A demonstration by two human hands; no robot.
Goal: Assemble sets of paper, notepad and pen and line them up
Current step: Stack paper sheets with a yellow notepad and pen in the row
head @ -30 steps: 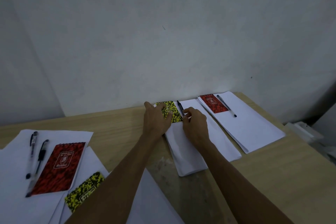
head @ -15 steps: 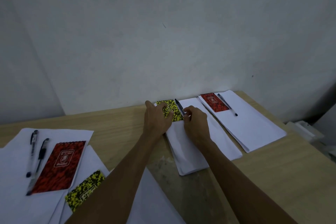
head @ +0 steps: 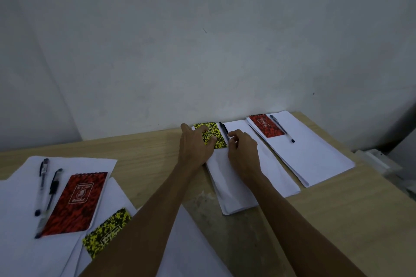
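A wooden tabletop (head: 157,164) meets a pale wall. On the middle paper stack (head: 252,186), the left hand (head: 194,144) presses flat on the yellow notepad (head: 213,135); the right hand (head: 242,148) pinches the black pen (head: 224,130) beside it, near the far edge.

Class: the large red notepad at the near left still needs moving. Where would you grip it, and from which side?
Probably pinch the red notepad along its right long edge, coming from the right: two pens crowd its left edge, while bare paper borders the right.
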